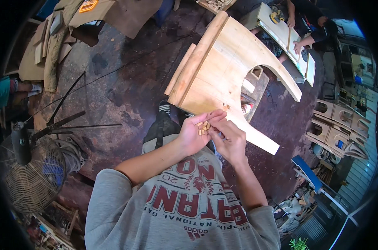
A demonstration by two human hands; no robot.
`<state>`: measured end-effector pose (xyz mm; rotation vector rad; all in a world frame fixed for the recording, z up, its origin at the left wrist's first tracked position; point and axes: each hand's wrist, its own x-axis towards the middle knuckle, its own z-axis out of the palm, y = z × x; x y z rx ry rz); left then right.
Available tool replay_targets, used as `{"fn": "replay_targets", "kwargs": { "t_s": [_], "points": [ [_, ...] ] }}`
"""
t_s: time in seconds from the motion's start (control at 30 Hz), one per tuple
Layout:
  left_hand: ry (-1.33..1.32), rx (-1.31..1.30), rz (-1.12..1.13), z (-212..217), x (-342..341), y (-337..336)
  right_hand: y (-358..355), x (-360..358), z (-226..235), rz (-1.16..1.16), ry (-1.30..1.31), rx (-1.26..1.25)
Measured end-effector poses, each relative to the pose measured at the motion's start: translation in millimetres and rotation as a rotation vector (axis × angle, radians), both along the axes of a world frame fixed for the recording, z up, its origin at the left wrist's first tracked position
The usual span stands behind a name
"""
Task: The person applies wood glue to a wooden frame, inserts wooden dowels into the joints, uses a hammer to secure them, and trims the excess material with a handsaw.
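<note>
My left hand (190, 137) is cupped palm up in front of my chest and holds several short wooden dowels (204, 128). My right hand (231, 139) is bent over that palm from the right, its thumb and fingers drawn together at the edge of the dowels. Whatever lies between those fingertips is hidden. Just beyond both hands is a large pale wooden panel (210, 71) with a curved cutout and two arms. A thick rounded wooden rail (199, 58) runs along its left side.
A standing fan (32, 179) is at the left. At the far right, another person's hands (297, 46) rest by a light board (280, 31) with a yellow sander (276, 16). Cut-out wooden frames (337, 125) are stacked at the right. A dark cable (109, 73) crosses the floor.
</note>
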<state>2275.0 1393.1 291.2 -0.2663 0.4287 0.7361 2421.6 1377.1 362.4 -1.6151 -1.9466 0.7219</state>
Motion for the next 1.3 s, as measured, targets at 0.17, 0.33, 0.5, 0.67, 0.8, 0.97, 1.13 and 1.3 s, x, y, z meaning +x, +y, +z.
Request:
{"fn": "replay_targets", "kwargs": {
  "t_s": [0.17, 0.33, 0.5, 0.67, 0.8, 0.97, 1.13, 1.3],
  "points": [
    [0.011, 0.011, -0.017, 2.5, 2.9, -0.4, -3.9, 2.4, -7.1, -0.036, -0.021, 0.077],
    [0.033, -0.026, -0.016, 10.8, 7.4, 0.2, -7.7, 8.0, -11.6, -0.007, -0.046, 0.066],
    [0.151, -0.156, 0.003, 9.5, -2.8, -8.1, 7.7, 19.6, -8.6, -0.047, 0.065, -0.037],
    [0.164, -0.127, -0.050, 10.8, -15.8, -14.1, 38.0, 37.9, -39.8, -0.200, -0.082, 0.180],
    [0.158, -0.129, -0.028, 6.7, -19.0, -15.2, 41.1, 35.2, -50.8, -0.196, -0.147, 0.200],
    [0.145, -0.139, -0.005, 5.6, -20.5, -11.8, 45.6, 34.5, -50.4, -0.111, -0.283, 0.263],
    [0.142, -0.132, 0.023, 14.0, -19.6, 0.7, 46.2, 38.7, -53.3, -0.057, -0.361, 0.326],
    [0.087, -0.088, 0.097, 19.2, -14.3, 17.7, 46.5, 39.7, -49.6, -0.061, -0.358, 0.310]
  ]
}}
